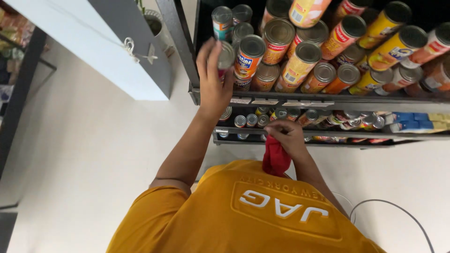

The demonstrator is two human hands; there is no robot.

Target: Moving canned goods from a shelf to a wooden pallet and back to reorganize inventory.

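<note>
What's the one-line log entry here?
left hand: grips can on shelf | right hand: holds red cloth

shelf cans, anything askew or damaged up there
Nothing stands out: the cans lie stacked in rows on the shelf. The left hand grips one can; the right hand holds a red cloth.

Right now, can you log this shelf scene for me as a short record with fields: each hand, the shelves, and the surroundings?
left hand: raised to the upper shelf, fingers wrapped round a small silver-topped metal can
right hand: lower, near the body, gripping a bunched red cloth
upper shelf: dark metal, packed with round tins with yellow, orange and red labels
lower shelf: smaller cans, blue and yellow packets at its right end
surroundings: pale floor, grey-white cabinet left of the shelves
</note>
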